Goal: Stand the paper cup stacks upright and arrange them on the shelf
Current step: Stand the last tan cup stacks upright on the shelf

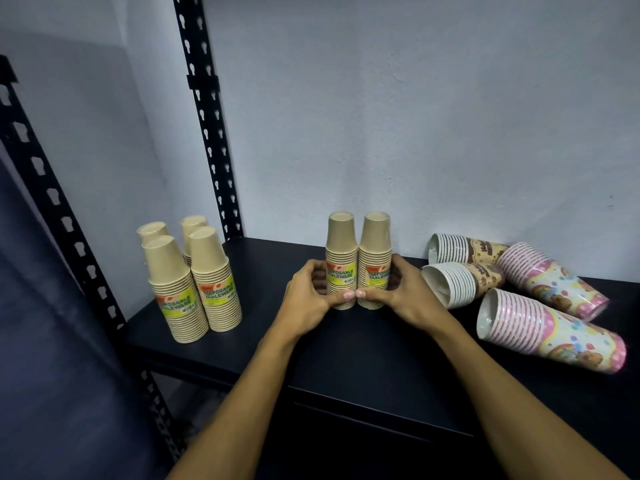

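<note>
Two tan paper cup stacks stand upright side by side in the middle of the black shelf point(346, 358). My left hand point(311, 296) wraps the left stack point(341, 244) and my right hand point(398, 292) wraps the right stack point(375, 244); my thumbs meet in front, low on the stacks. Several more tan stacks point(194, 282) stand upright in a cluster at the shelf's left. At the right, several patterned stacks lie on their sides: two pink ones point(550, 323) point(554, 278) and two brown-printed ones point(460, 282) point(464, 249).
Black perforated shelf posts rise at the left point(207, 133) point(52, 188). A pale wall point(415, 116) stands right behind the shelf. Bare shelf surface lies between the left cluster and the held stacks, and along the front edge.
</note>
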